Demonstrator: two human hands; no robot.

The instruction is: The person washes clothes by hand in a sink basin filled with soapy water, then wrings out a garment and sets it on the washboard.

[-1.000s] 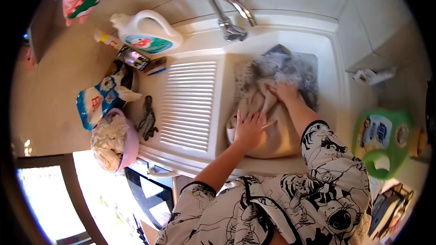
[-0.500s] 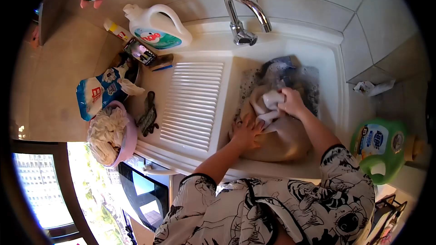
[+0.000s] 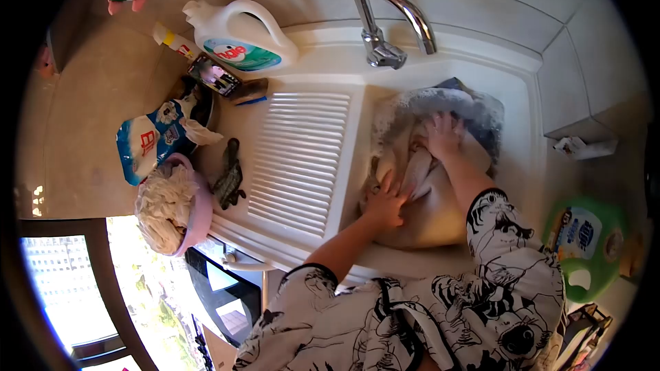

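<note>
The left hand (image 3: 387, 205) lies flat on the near-left part of a wet beige cloth (image 3: 440, 216), its grip wide, while the right hand (image 3: 445, 139), grip just as wide with fingers splayed, rests on its far part. Bunched in sudsy water, the cloth crowds the near edge of the sink basin (image 3: 522, 99), leaving more room between the right hand and the right wall. The chrome faucet (image 3: 378, 48) arches beyond the far edge, the ribbed washboard (image 3: 299, 161) borders the left, and a green detergent jug (image 3: 586, 251) sits outside the right rim.
</note>
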